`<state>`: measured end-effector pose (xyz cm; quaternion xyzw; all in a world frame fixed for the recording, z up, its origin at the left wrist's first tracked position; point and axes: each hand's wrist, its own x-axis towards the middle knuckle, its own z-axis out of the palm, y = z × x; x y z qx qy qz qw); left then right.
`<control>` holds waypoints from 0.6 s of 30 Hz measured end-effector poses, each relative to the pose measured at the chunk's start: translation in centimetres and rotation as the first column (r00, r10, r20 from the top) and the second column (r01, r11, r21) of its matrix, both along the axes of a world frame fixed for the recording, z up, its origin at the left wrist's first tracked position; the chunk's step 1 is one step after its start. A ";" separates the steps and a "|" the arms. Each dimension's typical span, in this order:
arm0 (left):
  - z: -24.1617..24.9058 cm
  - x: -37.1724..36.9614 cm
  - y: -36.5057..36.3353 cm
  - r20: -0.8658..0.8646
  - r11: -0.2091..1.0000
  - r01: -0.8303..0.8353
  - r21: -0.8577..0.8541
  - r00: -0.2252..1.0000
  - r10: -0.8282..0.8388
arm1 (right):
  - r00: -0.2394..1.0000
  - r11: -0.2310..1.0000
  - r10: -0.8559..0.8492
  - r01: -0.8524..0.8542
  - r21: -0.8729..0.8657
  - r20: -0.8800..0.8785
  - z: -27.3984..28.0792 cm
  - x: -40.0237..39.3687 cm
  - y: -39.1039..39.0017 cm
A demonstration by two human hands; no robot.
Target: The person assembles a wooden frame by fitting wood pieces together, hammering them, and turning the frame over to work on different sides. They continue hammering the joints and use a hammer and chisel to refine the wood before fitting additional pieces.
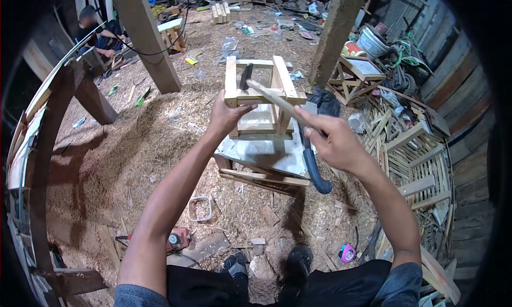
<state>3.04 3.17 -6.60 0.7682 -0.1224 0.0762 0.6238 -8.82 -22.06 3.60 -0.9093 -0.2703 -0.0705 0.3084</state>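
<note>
My right hand (332, 139) is closed around the wooden handle of a hammer (273, 97). The hammer's dark head is over the near left part of a small wooden stool frame (286, 78), overlapping its top rail in this view. Wrapped round the frame's near left corner is my left hand (228, 114), its fingers partly hidden under the rail. The frame stands on a low, pale-topped worktable (256, 151). A curved dark blue handle (317, 171) sticks out over the table's right edge, below my right hand.
Wood shavings cover the floor. A white plastic tub (200, 208), a red power tool (178, 239) and a pink tape measure (347, 252) lie near my feet. Posts (332, 35) rise beyond the table. Slatted wooden pieces (418, 166) crowd the right. Another person (98, 38) sits far left.
</note>
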 end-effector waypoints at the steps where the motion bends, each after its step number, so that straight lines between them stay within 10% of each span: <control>1: 0.0 -0.2 0.0 -0.008 0.999 0.014 -0.034 1.000 -0.015 | 1.000 1.000 -0.004 0.004 0.005 -0.004 0.4 0.1 0.1; 4: 0.4 -0.6 -0.1 -0.019 0.999 -0.030 0.014 0.999 0.031 | 0.980 0.876 -0.175 0.110 0.470 0.097 1.0 -0.1 1.2; 8: -0.2 0.1 0.0 -0.005 1.000 0.011 -0.016 1.000 -0.011 | 0.996 0.994 0.091 -0.090 -0.060 0.016 -0.1 0.0 0.1; 15: 0.8 -0.8 -0.3 0.007 0.998 -0.055 0.032 0.998 0.054 | 0.977 0.937 -0.160 0.104 0.333 0.143 0.1 -0.5 1.8; 18: 0.6 -0.5 -0.2 -0.011 1.000 -0.009 -0.021 1.000 0.008 | 1.000 0.997 0.014 -0.014 0.076 -0.005 -0.8 0.0 0.3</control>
